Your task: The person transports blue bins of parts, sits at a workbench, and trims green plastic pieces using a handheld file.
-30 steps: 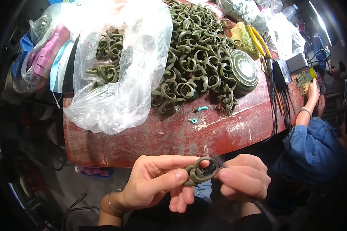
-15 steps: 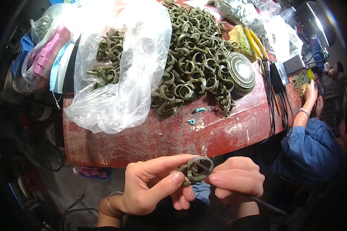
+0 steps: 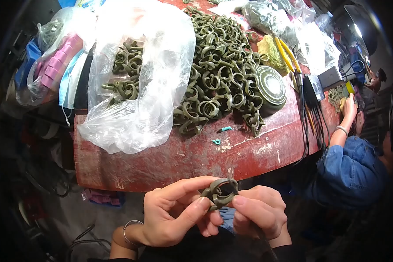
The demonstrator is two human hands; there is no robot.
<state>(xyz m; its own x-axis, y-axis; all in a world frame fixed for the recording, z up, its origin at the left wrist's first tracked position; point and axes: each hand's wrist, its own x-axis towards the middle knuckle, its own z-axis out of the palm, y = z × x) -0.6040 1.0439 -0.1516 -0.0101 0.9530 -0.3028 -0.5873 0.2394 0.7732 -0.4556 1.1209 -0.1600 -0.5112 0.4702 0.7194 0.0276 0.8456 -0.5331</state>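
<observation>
Between thumb and fingers, my left hand (image 3: 174,212) holds a dark green looped ring piece (image 3: 222,193) in front of the table's near edge. My right hand (image 3: 262,214) is closed in a pinch at the ring's right side, around a dark thin tool with a cord trailing down below it; the tip is mostly hidden. Beyond my hands, a large pile of similar green ring pieces (image 3: 222,74) lies on the red table (image 3: 183,161). Two small teal pieces (image 3: 216,142) rest on the table in front of the pile.
A clear plastic bag (image 3: 131,131) with green pieces lies left of the pile. To its right are a round green-and-white object (image 3: 270,85), a yellow sponge (image 3: 270,52), yellow-handled pliers (image 3: 288,52) and black cables (image 3: 308,118). Another person (image 3: 349,166) works at far right.
My right hand has shifted left and slightly down, and the dark tool crossing the ring has drawn back to its right edge. The other person's arm has moved slightly.
</observation>
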